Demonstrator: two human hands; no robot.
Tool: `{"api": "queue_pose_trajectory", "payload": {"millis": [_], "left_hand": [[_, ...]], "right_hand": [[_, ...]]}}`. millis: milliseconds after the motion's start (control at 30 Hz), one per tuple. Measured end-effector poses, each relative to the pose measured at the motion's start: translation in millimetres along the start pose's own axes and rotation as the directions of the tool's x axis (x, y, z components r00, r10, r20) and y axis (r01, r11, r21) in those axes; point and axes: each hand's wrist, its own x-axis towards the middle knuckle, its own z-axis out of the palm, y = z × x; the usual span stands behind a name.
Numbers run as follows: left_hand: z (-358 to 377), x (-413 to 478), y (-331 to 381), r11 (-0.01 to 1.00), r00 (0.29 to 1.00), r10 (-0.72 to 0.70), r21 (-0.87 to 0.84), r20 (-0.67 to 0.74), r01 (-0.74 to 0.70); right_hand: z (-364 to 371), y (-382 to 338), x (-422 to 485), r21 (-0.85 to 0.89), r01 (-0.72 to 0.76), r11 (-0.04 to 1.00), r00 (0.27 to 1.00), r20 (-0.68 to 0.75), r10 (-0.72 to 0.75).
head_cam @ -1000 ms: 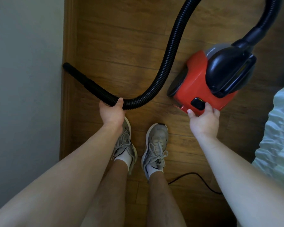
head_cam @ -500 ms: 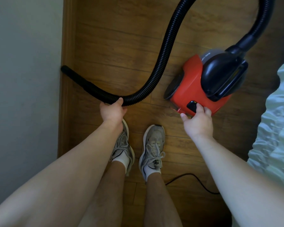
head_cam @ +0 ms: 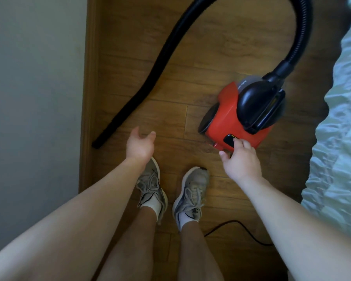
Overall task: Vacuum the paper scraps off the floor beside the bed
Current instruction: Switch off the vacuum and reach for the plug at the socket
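Observation:
A red and black canister vacuum [head_cam: 229,122] stands on the wooden floor [head_cam: 201,57] next to the bed [head_cam: 340,126]. Its black ribbed hose [head_cam: 156,74] loops from the top of the canister down to the floor, with the nozzle end [head_cam: 98,141] lying by the skirting board. My left hand [head_cam: 140,146] hovers empty with fingers spread, just right of the nozzle end and apart from it. My right hand [head_cam: 240,159] reaches the canister's near side, a fingertip on its black button [head_cam: 228,139]. No paper scraps show.
A grey wall [head_cam: 34,98] and wooden skirting [head_cam: 88,98] bound the floor strip on the left. The bed's pale rumpled cover edges the right. My two feet in grey trainers [head_cam: 190,191] stand mid-strip. A black power cord [head_cam: 239,230] trails on the floor behind my right foot.
My left hand has let go of the hose, which now lies straighter on the floor. The right hand stays at the canister's button.

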Motion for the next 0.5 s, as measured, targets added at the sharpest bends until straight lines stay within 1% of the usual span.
{"api": "queue_pose_trajectory", "payload": {"millis": [100, 233, 400, 500], "left_hand": [[-3, -12, 11, 0.986, 0.996, 0.087, 0.138, 0.032, -0.090], [-7, -26, 27, 0.916, 0.975, 0.205, 0.334, 0.090, -0.223], [-7, -43, 47, 0.843, 0.949, 0.283, 0.436, 0.140, -0.315], [-7, -56, 61, 0.746, 0.916, 0.359, 0.535, 0.179, -0.397]], "right_hand": [[-14, 2, -4, -0.029, 0.012, 0.999, 1.000, 0.001, -0.012], [-36, 3, -9, -0.078, 0.048, 0.996, 0.999, 0.003, -0.048], [-66, 5, -15, -0.122, 0.088, 0.989, 0.996, 0.020, -0.086], [-89, 4, -18, -0.153, 0.099, 0.983, 0.995, 0.020, -0.097]]}}
